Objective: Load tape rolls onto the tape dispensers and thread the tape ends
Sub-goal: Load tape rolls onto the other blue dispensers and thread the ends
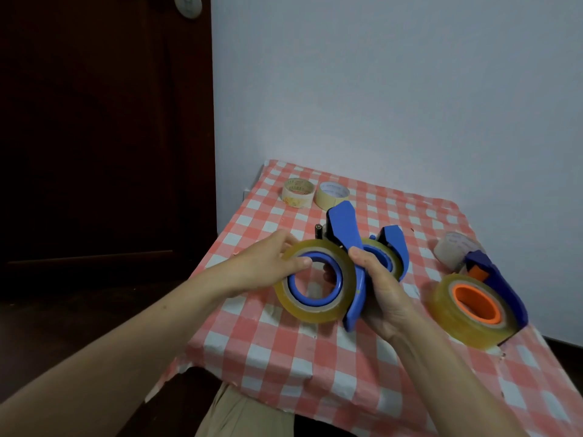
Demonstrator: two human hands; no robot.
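Note:
A blue tape dispenser is held above the table, gripped around its handle by my right hand. A yellowish clear tape roll sits on its blue hub. My left hand grips the roll's upper left rim, thumb on the hub's edge. Behind my right hand lies a second blue dispenser with a roll on it. At the right a dark blue dispenser with an orange hub carries another clear roll and rests on the cloth.
The table has a red-and-white checked cloth. Two cream tape rolls lie at its back left, and a whitish roll at the back right. A white wall stands behind; a dark door is left.

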